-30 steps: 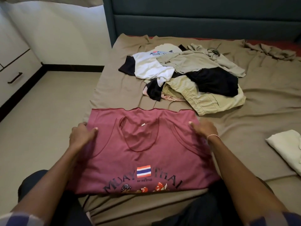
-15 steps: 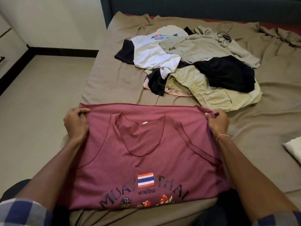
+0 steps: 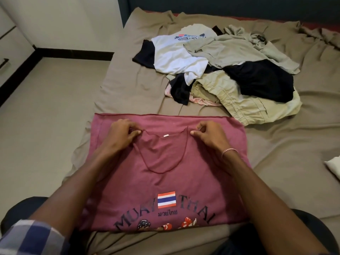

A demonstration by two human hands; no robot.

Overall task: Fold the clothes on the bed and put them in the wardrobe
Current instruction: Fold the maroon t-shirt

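Pinching maroon vest, both hands

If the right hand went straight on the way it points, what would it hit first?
Beyond the maroon shirt it pinches, the right hand would cross bare sheet, then probably meet the nearest black garment.

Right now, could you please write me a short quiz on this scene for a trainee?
1. True or false: the maroon Muay Thai tank top is bunched up in the clothes pile.
2. Where do the left hand and right hand pinch the top? A) at its bottom hem B) at the two sides of its neckline C) on the flag print
3. Which wrist wears the bracelet?
Key: 1 false, it lies spread flat on the bed sheet, apart from the pile; 2 B; 3 the right.
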